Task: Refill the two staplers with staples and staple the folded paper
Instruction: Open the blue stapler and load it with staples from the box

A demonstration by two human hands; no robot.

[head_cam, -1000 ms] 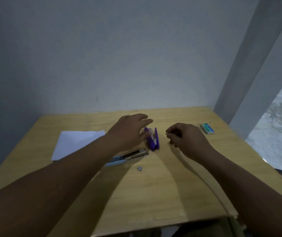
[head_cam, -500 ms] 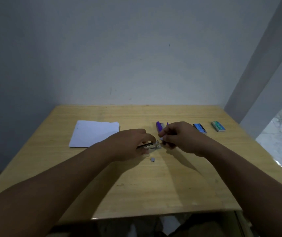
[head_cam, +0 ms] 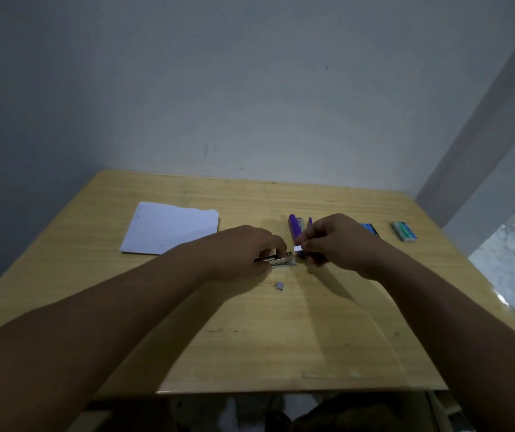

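My left hand [head_cam: 243, 254] grips a metal stapler [head_cam: 279, 260] that lies on the wooden table [head_cam: 281, 338], its front end sticking out to the right. My right hand [head_cam: 340, 243] pinches a small pale strip of staples [head_cam: 298, 248] just above and right of that stapler's tip. A purple stapler [head_cam: 295, 230] lies open behind the hands, partly hidden by my right hand. The folded white paper [head_cam: 168, 227] lies at the back left of the table.
A blue staple box [head_cam: 370, 229] and a green staple box [head_cam: 404, 231] lie at the back right. A small grey scrap [head_cam: 279, 285] sits just in front of the hands. The wall stands right behind the table; the floor drops off beyond its right edge.
My left hand left the purple stapler and took hold of the metal stapler. My right hand came in toward it with the staple strip. The camera view shifted left.
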